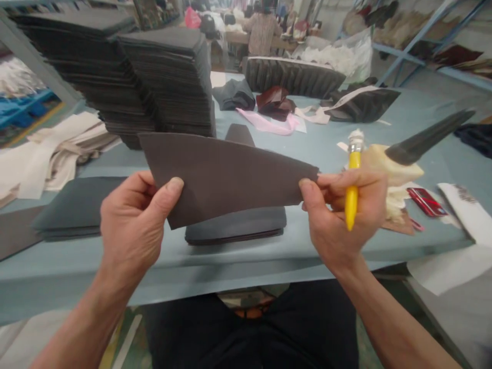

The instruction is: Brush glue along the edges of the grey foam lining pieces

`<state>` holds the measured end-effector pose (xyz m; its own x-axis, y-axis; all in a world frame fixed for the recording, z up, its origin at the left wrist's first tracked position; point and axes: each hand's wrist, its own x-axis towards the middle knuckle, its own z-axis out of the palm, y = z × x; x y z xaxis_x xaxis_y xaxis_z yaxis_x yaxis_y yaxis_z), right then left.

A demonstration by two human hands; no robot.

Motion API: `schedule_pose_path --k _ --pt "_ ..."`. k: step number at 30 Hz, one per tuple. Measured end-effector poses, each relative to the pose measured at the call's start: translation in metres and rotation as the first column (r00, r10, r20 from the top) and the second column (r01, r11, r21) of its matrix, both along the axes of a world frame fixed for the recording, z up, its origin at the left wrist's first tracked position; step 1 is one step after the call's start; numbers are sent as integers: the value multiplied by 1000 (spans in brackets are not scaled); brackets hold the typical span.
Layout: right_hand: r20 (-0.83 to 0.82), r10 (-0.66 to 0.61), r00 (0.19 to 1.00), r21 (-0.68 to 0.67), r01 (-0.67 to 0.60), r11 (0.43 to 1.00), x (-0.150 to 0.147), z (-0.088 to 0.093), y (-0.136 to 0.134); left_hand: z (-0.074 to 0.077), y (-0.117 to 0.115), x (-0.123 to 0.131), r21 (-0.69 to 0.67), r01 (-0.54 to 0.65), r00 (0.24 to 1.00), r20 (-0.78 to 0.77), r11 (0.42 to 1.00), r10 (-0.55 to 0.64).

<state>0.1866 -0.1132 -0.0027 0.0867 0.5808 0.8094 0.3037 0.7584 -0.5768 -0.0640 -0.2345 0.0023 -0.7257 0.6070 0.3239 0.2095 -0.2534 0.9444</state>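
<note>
A dark brown-grey flat cut panel [230,177], wide at its left end and narrow at its right, is stretched between both hands above the table. My left hand [134,220] pinches its wide end, thumb on the near face. At the narrow end, my right hand [342,215] grips the panel between thumb and fingers. That same hand also has a yellow pen-like tool [352,189] with a whitish top tucked between its fingers, tip pointing down. Below the panel lies a small stack of similar dark pieces [238,228], partly hidden by it.
Tall stacks of dark panels [169,77] stand at the back left. Another low pile [77,205] lies by my left hand. To the right are a black handle-like object [430,138], a yellowish block [400,169] and a red device [426,201]. A person [263,31] works far behind.
</note>
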Motion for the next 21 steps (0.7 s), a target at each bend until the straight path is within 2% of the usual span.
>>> schedule_pose_path --k 6,11,14,17,21 --pt "79 7 997 -39 -4 999 -1 -11 3 0 11 3 -19 51 983 177 999 -47" --pt "125 36 992 -20 -33 999 4 -23 14 1 19 3 -9 169 947 279 986 -160" --pt "141 51 989 -34 -47 998 7 -31 20 -3 20 -3 -30 205 952 239 978 -192" --pt "162 57 985 -90 -42 995 6 -30 18 -8 20 -12 -102 199 973 139 975 -184" --pt "197 99 975 -275 -42 960 2 -18 9 -9 16 -23 -174 229 970 121 958 -210"
